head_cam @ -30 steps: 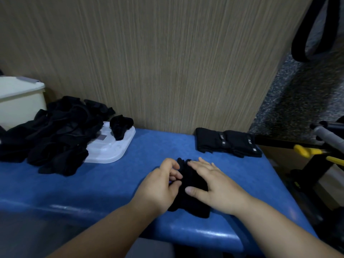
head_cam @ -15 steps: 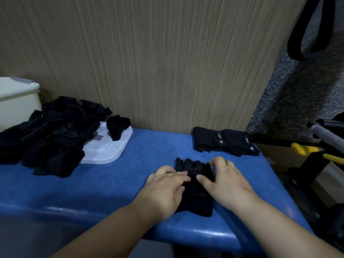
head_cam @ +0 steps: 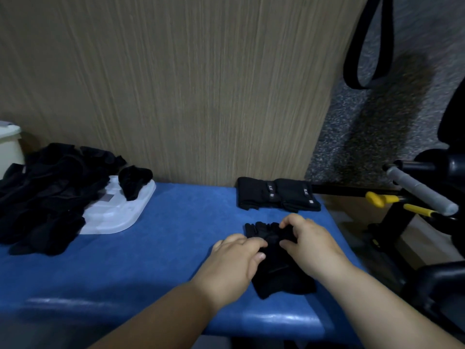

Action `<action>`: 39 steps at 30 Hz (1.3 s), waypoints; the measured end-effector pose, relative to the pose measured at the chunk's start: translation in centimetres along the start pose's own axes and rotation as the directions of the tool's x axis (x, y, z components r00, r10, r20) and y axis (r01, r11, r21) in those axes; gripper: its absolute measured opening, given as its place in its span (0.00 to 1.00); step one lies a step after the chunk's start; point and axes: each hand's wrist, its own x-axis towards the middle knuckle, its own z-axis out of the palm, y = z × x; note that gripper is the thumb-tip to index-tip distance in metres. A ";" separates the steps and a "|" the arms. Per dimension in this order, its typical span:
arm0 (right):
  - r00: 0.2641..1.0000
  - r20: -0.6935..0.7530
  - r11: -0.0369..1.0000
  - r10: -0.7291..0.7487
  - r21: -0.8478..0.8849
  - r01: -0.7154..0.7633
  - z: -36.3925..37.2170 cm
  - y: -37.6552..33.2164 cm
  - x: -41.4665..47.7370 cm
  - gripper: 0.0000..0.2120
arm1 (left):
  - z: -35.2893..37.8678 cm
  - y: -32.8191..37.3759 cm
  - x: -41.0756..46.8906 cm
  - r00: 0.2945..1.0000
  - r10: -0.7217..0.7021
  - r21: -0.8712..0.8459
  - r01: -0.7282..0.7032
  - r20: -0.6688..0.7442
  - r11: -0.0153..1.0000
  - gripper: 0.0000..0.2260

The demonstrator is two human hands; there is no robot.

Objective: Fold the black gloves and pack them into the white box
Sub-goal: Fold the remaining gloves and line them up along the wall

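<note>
Left grip (head_cam: 234,263), right grip (head_cam: 312,245) pinching glove (head_cam: 279,280) between.

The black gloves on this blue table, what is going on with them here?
A person is folding a black glove near the front edge of the blue table. The left hand and the right hand both pinch its finger end. A folded pair lies by the wall behind it. A pile of unfolded gloves waits to the left, partly over a white lid, beside the white box.
</note>
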 end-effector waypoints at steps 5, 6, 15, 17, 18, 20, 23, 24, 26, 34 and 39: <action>0.995 -0.098 0.987 -0.001 -0.162 -0.015 -0.8 2.0 -0.1 0.20 | 1.7 1.8 2.7 0.997 0.057 0.049 -0.059 0.046 0.997 0.18; 0.993 -0.120 0.985 -0.021 -0.175 0.000 -1.0 2.1 -0.1 0.21 | 1.8 2.1 3.1 0.996 0.056 0.067 -0.060 0.064 0.996 0.19; 0.946 0.324 0.959 -0.010 -0.266 0.101 0.3 3.2 -0.2 0.27 | 1.7 2.3 5.0 0.936 -0.052 0.197 -0.019 0.348 0.980 0.25; 0.942 0.334 0.954 0.020 -0.289 0.082 0.4 3.2 -0.3 0.28 | 1.6 2.4 5.1 0.924 -0.077 0.215 -0.006 0.375 0.977 0.25; 0.941 0.336 0.950 0.033 -0.303 0.075 0.3 3.2 -0.4 0.28 | 1.6 2.4 5.1 0.921 -0.084 0.220 -0.002 0.380 0.975 0.26; 0.940 0.335 0.944 0.055 -0.325 0.061 0.3 3.2 -0.4 0.28 | 1.6 2.5 5.0 0.920 -0.093 0.225 0.005 0.382 0.974 0.26; 0.938 0.337 0.946 0.080 -0.322 0.035 0.2 3.1 -0.4 0.28 | 1.8 2.4 4.9 0.919 -0.098 0.223 0.012 0.382 0.975 0.26; 0.939 0.335 0.948 0.083 -0.317 0.030 0.2 3.0 -0.4 0.28 | 1.7 2.3 4.9 0.921 -0.095 0.221 0.010 0.378 0.975 0.26; 0.948 0.310 0.950 0.078 -0.311 0.024 0.1 3.0 -0.5 0.28 | 1.6 2.1 4.8 0.929 -0.084 0.203 0.009 0.361 0.979 0.26; 0.992 0.016 0.974 -0.122 -0.188 0.123 -0.4 0.2 0.4 0.21 | -1.7 -1.3 3.1 0.964 -0.163 0.170 0.128 0.211 0.977 0.26; 0.970 -0.041 0.968 -0.239 -0.091 0.234 1.1 -4.0 0.6 0.17 | -5.0 -5.5 0.6 0.943 -0.332 0.183 0.324 0.011 0.928 0.22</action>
